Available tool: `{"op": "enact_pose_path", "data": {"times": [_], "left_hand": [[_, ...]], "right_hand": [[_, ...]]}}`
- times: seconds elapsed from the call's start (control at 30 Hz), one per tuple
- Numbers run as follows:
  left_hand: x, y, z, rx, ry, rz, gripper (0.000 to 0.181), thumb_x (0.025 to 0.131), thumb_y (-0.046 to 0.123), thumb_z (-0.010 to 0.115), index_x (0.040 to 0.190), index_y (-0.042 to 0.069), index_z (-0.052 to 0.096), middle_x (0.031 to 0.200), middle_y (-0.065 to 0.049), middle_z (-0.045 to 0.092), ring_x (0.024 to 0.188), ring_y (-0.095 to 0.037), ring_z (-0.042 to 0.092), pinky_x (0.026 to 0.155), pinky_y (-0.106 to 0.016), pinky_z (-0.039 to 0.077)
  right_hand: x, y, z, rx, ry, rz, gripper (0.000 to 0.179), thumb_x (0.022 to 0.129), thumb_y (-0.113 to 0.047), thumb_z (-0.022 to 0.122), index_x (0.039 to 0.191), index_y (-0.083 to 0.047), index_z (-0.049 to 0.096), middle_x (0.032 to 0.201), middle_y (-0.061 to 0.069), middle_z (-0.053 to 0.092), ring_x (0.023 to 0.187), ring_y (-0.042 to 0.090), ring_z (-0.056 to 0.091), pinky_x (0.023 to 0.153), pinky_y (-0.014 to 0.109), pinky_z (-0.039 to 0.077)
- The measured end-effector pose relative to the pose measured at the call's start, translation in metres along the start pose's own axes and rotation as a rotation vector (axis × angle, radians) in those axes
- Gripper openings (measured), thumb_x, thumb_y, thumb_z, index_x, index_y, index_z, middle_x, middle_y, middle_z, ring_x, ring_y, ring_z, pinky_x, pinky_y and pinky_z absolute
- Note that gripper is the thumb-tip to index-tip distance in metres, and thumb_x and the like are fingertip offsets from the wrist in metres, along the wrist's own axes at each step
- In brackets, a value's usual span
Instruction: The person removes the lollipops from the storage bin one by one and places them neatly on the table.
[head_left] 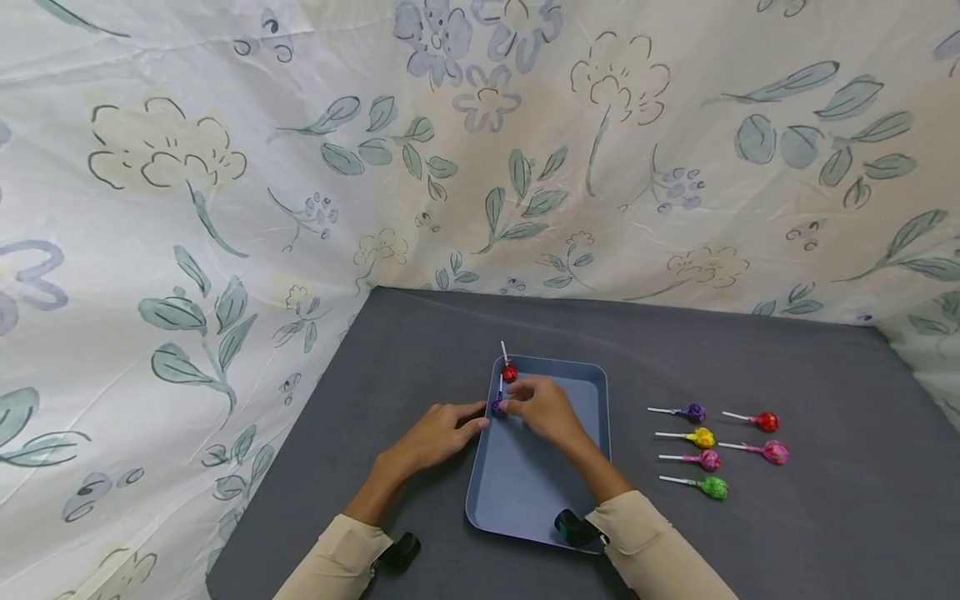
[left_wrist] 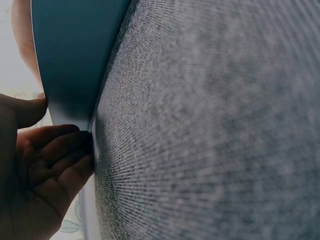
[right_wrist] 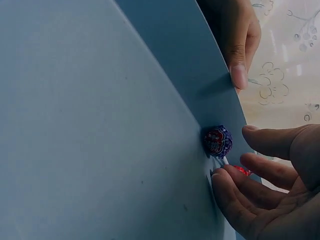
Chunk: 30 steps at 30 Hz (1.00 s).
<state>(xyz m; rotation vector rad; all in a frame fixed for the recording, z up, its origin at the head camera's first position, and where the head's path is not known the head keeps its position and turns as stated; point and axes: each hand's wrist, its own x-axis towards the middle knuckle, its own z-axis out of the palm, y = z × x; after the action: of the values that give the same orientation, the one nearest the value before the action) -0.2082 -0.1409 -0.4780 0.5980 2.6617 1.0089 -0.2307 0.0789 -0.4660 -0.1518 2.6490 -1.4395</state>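
Observation:
A blue-grey tray point(head_left: 517, 483) lies on the dark table. Inside its left edge is a purple lollipop point(right_wrist: 218, 141), its stick pointing to the far side. Beyond it a red lollipop point(head_left: 509, 372) lies in the far left corner, with its white stick over the rim. My right hand point(head_left: 546, 410) is over the tray beside the purple lollipop; in the right wrist view its thumb and fingers are spread apart around the candy and stick. At the tray's left side, my left hand point(head_left: 442, 437) touches the rim with its thumb and the outer wall with its fingers point(left_wrist: 65, 145).
Right of the tray, several lollipops lie in two columns: purple point(head_left: 695, 412), yellow point(head_left: 703, 437), pink point(head_left: 709, 460) and green point(head_left: 714, 487), then red point(head_left: 767, 422) and another pink one point(head_left: 776, 452). A floral cloth point(head_left: 480, 167) hangs behind the table.

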Motion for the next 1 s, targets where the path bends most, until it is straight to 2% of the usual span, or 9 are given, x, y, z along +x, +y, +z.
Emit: {"op": "enact_pose_path", "data": {"times": [0.23,0.57,1.0], "left_hand": [[0.0,0.0,0.0,0.001,0.007,0.014,0.051,0.111,0.039,0.055,0.15,0.006,0.061,0.148,-0.015,0.064,0.132,-0.031,0.065,0.112,-0.054,0.05],[0.001,0.0,0.0,0.001,0.011,0.013,0.052,0.111,0.039,0.056,0.15,0.006,0.061,0.147,-0.015,0.064,0.131,-0.031,0.066,0.113,-0.053,0.049],[0.001,0.0,0.001,0.012,0.03,0.027,0.051,0.111,0.039,0.056,0.149,0.007,0.062,0.147,-0.014,0.064,0.131,-0.029,0.066,0.112,-0.052,0.05]], "right_hand": [[0.004,0.001,0.005,-0.019,-0.027,-0.033,0.022,0.089,-0.013,0.086,0.108,-0.003,0.081,0.091,0.007,0.079,0.081,0.017,0.067,0.067,0.03,0.051],[0.007,-0.005,0.01,-0.049,-0.029,-0.05,0.02,0.086,-0.009,0.087,0.104,-0.003,0.081,0.089,0.007,0.077,0.079,0.017,0.065,0.068,0.03,0.05],[0.006,-0.007,0.013,-0.103,-0.01,-0.014,0.019,0.086,-0.006,0.086,0.103,-0.005,0.077,0.084,0.004,0.074,0.073,0.016,0.063,0.064,0.029,0.049]]}}
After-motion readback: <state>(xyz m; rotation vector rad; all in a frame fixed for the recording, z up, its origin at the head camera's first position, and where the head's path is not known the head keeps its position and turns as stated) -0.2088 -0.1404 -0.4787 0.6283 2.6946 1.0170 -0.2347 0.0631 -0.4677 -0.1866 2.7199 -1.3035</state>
